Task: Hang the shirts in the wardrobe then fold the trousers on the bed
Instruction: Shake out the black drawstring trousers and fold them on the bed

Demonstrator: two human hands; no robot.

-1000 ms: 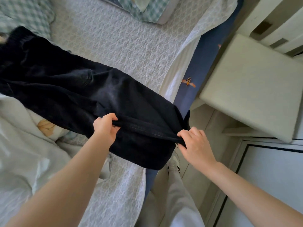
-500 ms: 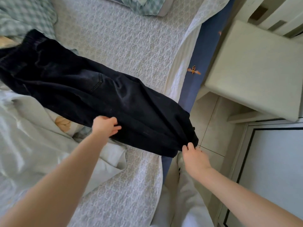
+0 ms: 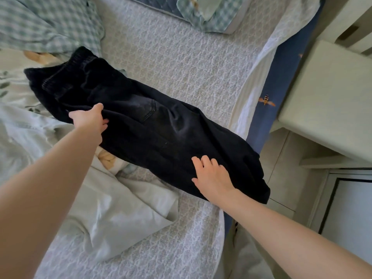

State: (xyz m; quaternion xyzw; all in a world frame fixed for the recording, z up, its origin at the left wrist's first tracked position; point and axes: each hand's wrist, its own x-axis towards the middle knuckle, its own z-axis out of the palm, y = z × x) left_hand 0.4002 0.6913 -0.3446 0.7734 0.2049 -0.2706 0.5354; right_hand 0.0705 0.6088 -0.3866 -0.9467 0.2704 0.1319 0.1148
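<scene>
Black trousers lie stretched diagonally across the bed, the ribbed waistband at the upper left and the leg ends hanging over the bed's right edge. My left hand grips the near edge of the trousers close to the seat, thumb on top of the cloth. My right hand lies flat on the lower legs with fingers spread and straight. A back pocket shows in the middle of the cloth.
A pale rumpled duvet fills the bed's left side. Checked pillows lie at the top. A white bedside cabinet stands right of the bed, with tiled floor between them.
Both hands let go of the leg hems. The left hand moved up toward the seat and took hold there. The right hand opened flat on the legs. The trousers now lie down on the bed.
</scene>
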